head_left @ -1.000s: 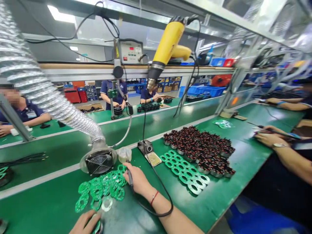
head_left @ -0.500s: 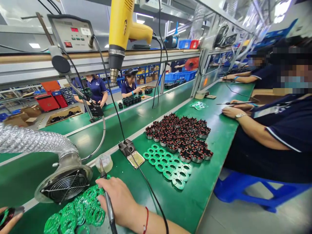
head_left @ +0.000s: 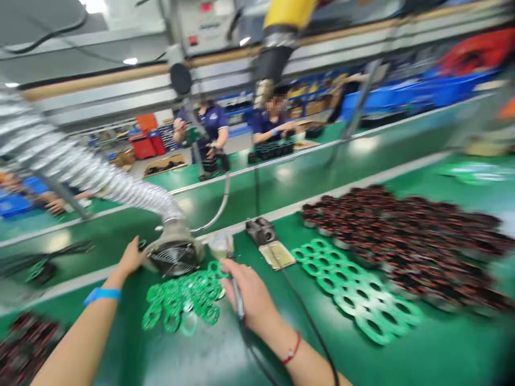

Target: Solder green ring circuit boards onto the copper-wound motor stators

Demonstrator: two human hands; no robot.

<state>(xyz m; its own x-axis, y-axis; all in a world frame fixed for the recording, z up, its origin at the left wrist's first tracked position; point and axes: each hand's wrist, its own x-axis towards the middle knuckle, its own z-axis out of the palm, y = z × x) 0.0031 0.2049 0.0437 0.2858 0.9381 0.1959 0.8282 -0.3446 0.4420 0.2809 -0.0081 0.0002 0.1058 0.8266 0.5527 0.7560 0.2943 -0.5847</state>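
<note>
In my right hand [head_left: 253,297] is a soldering iron [head_left: 238,300], its tip pointing up toward a small whitish tub [head_left: 220,244]. Loose green ring-shaped circuit boards [head_left: 183,300] lie heaped just left of that hand. My left hand [head_left: 132,257] reaches out beside the round fume extractor fan [head_left: 175,258]. Its fingers are closed and partly hidden; a bit of green shows at the fingertips, too blurred to name. A soldering iron stand [head_left: 261,230] with a yellowish sponge [head_left: 277,255] sits farther right.
A panel of joined green ring boards [head_left: 358,289] lies to the right, beside many copper-wound motor stators [head_left: 394,236]. More stators [head_left: 28,343] are at the lower left. A silver duct [head_left: 108,174] joins the extractor. A yellow heat gun [head_left: 281,37] hangs above. People [head_left: 211,126] work across the line.
The view has swung left. My left hand, earlier at the lower left edge holding a stator with a green board, has reached forward beside the fan. My right hand still holds the soldering iron.
</note>
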